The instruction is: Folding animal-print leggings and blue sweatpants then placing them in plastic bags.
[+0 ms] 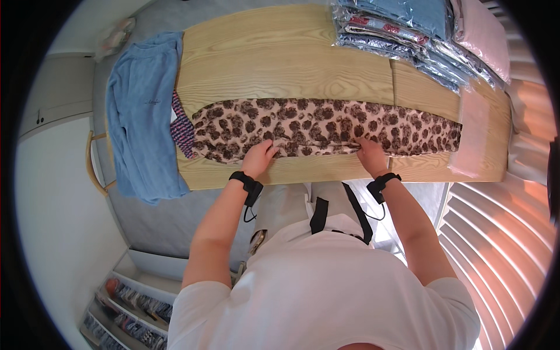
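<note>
A long pink-beige garment with dark brown blotches (326, 123) lies stretched left to right across the wooden table, folded into a narrow strip; which kind of garment it is I cannot tell. Its near edge is pinched by my left hand (258, 158), left of the middle, and by my right hand (371, 156), farther right. The cloth puckers slightly between them. Beyond the strip's left end lies a blue sweatshirt-like top (143, 116), draped over the table's left edge. A pink-and-dark patterned cloth (182, 129) with a white tag shows between the two.
Clear plastic packages of folded clothes (402, 35) are stacked at the far right, with a pink one (479, 38) beside them. A clear plastic sheet (471, 131) covers the table's right end. Pleated curtains (496, 233) hang at right. Shelves with small goods (137, 303) stand lower left.
</note>
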`<state>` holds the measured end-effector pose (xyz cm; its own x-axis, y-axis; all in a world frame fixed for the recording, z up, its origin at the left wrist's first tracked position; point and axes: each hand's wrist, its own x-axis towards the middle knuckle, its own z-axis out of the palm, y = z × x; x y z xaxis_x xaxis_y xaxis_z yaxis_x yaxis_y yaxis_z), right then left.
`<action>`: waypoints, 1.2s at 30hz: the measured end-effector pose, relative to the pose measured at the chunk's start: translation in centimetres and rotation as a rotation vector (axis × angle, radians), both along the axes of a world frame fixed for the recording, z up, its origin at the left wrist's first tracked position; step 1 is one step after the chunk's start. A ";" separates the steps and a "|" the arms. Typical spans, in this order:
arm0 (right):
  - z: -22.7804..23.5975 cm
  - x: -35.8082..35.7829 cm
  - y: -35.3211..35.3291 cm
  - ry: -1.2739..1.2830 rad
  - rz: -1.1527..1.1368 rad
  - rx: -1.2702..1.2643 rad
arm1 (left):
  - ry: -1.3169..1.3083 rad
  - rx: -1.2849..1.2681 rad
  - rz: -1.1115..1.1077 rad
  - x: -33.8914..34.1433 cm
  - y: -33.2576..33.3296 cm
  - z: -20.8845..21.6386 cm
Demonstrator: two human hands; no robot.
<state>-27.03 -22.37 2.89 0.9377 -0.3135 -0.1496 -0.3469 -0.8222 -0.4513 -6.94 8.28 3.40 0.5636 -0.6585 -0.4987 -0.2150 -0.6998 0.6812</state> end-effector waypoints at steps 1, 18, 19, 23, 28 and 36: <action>0.0 0.4 -0.2 0.059 -0.014 0.096 | -0.019 -0.011 0.058 0.0 0.0 -0.2; -0.5 0.9 -0.5 -0.018 -0.001 -0.071 | -0.460 0.170 0.088 -0.2 -2.2 -0.6; -0.6 0.9 -0.6 -0.093 0.004 -0.165 | -0.461 0.175 0.092 0.1 -1.7 -0.5; -1.2 0.7 -1.5 -0.006 -0.021 -0.117 | -0.417 0.379 0.100 1.1 0.2 -0.2; -1.1 0.9 -2.8 0.079 -0.033 0.000 | -0.538 0.119 -0.041 1.6 3.8 1.1; -1.3 1.0 -3.7 0.062 -0.014 0.130 | -0.844 0.225 -0.106 4.1 12.4 -1.0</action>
<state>-25.99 -26.06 1.56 0.9210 -0.3005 -0.2478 -0.3885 -0.7529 -0.5312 -2.83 20.64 2.44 0.7442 -0.6645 -0.0677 -0.6559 -0.7462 0.1136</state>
